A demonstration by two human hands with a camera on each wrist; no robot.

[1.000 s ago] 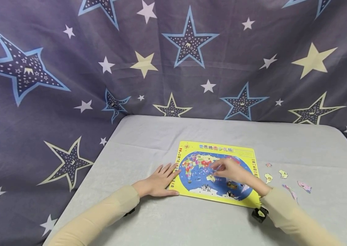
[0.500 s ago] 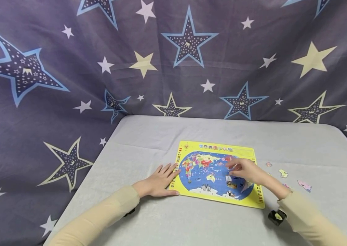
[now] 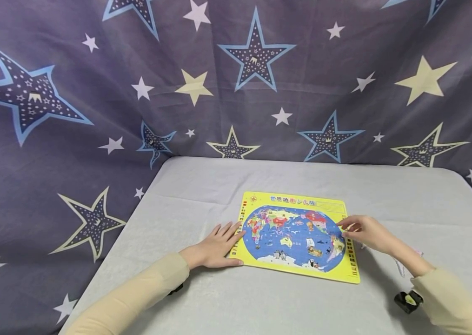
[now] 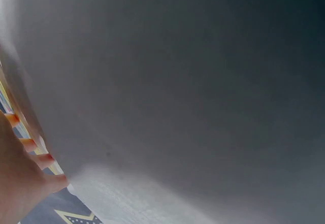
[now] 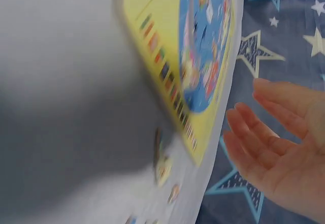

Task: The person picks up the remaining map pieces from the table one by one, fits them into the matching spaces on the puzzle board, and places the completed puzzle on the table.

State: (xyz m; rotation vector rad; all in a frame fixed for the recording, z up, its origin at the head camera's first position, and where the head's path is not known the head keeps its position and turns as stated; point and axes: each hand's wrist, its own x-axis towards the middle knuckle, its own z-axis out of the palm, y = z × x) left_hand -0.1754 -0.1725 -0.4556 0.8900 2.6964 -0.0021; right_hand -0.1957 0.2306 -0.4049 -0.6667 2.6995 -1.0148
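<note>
A yellow-bordered world map puzzle board, with Chinese lettering along its top, lies flat on the table. On its left edge rests my left hand, fingers spread and straight; in the left wrist view that hand shows only at the lower left. My right hand hovers by the board's right edge, fingers loosely bent. Nothing is between its fingers in the right wrist view, where the hand is at the right. Loose puzzle pieces lie right of the board, mostly hidden by the right arm; one piece peeks out below the forearm.
The table has a pale grey cloth. A dark curtain with stars hangs behind it and on the left. In the right wrist view, a blurred cream piece and a smaller piece lie off the board's corner.
My right hand has moved right, from above the middle of the map to the board's right edge, now covering most of the loose pieces. My left hand has stayed still.
</note>
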